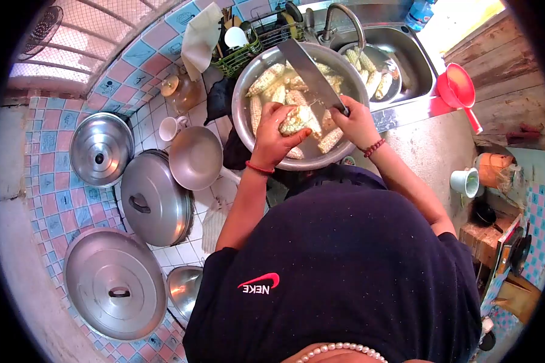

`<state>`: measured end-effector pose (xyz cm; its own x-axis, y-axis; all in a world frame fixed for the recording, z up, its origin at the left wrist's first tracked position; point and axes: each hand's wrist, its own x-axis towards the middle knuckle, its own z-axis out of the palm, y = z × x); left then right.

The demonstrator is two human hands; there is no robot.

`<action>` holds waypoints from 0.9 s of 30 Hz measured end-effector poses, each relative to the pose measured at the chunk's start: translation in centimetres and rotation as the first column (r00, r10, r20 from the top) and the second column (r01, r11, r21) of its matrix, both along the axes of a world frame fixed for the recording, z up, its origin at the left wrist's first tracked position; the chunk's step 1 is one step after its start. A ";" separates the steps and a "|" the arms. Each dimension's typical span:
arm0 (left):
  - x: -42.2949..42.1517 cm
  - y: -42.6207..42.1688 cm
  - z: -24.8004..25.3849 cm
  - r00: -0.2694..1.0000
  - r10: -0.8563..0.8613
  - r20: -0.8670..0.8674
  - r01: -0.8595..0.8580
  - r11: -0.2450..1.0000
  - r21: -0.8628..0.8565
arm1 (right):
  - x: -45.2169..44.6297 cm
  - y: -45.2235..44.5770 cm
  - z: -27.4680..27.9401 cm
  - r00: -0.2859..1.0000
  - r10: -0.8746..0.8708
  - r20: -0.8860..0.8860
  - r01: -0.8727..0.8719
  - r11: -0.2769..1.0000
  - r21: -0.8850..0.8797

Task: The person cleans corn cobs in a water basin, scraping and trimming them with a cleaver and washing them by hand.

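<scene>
A corn cob (298, 120) is gripped in my left hand (275, 136), one end turned up, above a wide metal basin (243, 124). My right hand (355, 123) is closed round the dark handle of a broad-bladed knife (313, 74). The blade slants up and to the left across the basin, apart from the held cob. Below both hands, several corn cobs (266, 80) lie in cloudy water in the basin. My fingers and the lower end of the held cob partly hide those cobs.
Behind the basin, a steel sink (419, 63) holds a bowl of cobs under a curved faucet (352, 13). A red dipper (456, 86) rests at the sink's right. Pot lids (116, 284) and a wok-like pan (195, 158) stand left. A green dish rack (248, 47) is at the back.
</scene>
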<state>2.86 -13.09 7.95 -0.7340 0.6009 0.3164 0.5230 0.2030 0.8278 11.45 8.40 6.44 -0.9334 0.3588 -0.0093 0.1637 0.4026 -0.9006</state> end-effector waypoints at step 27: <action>0.5 3.4 -6.4 0.920 0.007 -0.392 -0.076 0.984 -0.161 | 2.0 -0.9 2.9 0.919 0.324 -0.225 -0.155 0.821 0.550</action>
